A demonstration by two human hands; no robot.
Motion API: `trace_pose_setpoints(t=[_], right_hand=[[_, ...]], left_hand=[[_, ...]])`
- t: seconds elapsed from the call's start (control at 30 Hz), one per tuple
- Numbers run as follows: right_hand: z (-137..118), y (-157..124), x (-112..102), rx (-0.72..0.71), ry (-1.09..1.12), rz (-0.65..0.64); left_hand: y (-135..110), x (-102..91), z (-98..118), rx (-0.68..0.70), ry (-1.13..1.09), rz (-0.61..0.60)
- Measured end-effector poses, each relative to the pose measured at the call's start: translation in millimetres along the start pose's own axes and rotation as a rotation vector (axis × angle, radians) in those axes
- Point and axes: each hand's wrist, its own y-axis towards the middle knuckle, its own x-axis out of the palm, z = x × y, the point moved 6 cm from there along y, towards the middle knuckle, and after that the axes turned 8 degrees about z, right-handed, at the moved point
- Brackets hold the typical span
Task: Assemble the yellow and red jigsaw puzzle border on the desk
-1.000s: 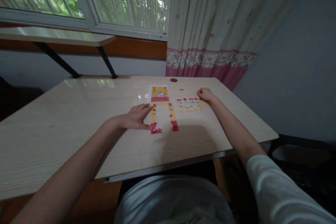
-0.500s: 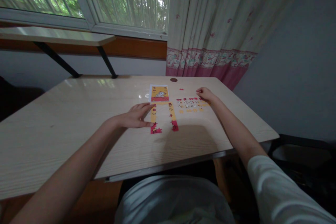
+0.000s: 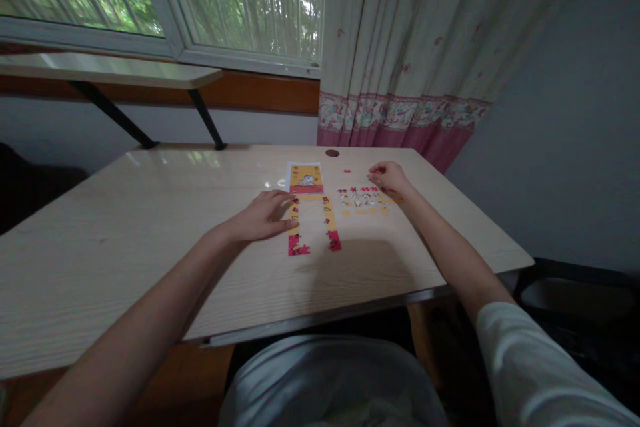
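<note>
A partly joined jigsaw puzzle lies on the table, yellow along the top and sides, red at the lower corners, with bare wood inside its border. My left hand rests at its left edge, thumb and fingers apart. Directly above it is a picture card with a white animal on yellow and red. To the right, loose puzzle pieces are set out in red, white and yellow rows. Over the red row, my right hand pinches a small red puzzle piece between its fingertips.
A single red piece lies apart near the back of the wooden table. Behind it is a round cable hole. A raised shelf on black legs stands at the back left, and a curtain hangs behind.
My right hand has moved slightly left, and a red piece now shows at its fingertips. The left thumb has shifted a little up along the puzzle's left side.
</note>
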Motion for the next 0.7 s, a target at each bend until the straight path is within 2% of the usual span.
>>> trace_pose_setpoints(t=[0.1, 0.27, 0.47, 0.7], right_hand=[[-28.4, -15.6, 8.9, -0.011, 0.266, -0.041], [-82.8, -58.9, 25.7, -0.054, 0.646, -0.215], [-122.1, -103.1, 36.4, -0.070, 0.804, -0.392], [-133.5, -123.1, 47.4, -0.120, 0.838, -0.424]], left_hand=[[2.3, -7.8, 11.9, -0.007, -0.089, 0.123], [2.5, -4.2, 27.9, -0.102, -0.218, 0.223], [4.5, 8.0, 35.9, -0.224, -0.411, 0.332], [6.6, 16.0, 38.3, -0.319, -0.625, 0.360]])
